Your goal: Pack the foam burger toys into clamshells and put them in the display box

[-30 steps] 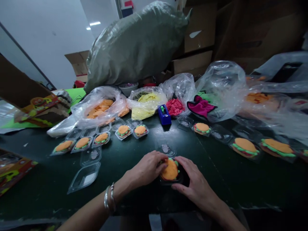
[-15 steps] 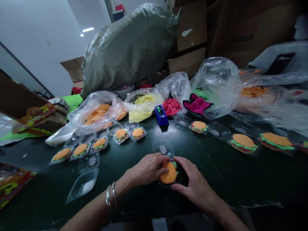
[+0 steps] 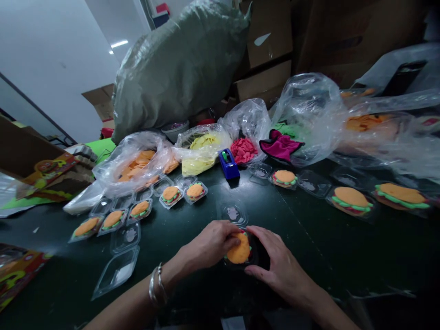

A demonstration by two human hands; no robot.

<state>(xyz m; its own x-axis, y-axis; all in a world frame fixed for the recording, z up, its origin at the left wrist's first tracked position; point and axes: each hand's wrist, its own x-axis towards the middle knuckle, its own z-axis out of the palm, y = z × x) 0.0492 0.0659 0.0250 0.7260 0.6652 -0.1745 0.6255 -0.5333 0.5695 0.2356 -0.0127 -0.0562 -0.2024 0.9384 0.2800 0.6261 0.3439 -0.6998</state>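
Note:
A toy burger [image 3: 238, 250] with an orange bun, green frills and red bits sits in a clear plastic clamshell box in front of me. The box's hinged lid [image 3: 232, 212] lies open on the far side. My left hand [image 3: 216, 240] has its fingers curled over the bun's upper left, thumb pressing on top. My right hand [image 3: 275, 256] grips the right side of the box, with index finger at the far edge and thumb at the near edge. Most of the box's base is hidden by the burger and hands.
Boxed toy burgers [image 3: 113, 219] stand to the left, others [image 3: 352, 200] to the right. An open clear box [image 3: 118, 270] lies at left. Behind are a blue tape dispenser [image 3: 229, 165], a magenta cloth [image 3: 281, 145] and plastic bags of orange, yellow [image 3: 197, 166], pink [image 3: 243, 150] and green pieces.
The burger's bun has turned slightly and sits a bit further left in the box. Both hands keep nearly the same position; the camera view has shifted a little.

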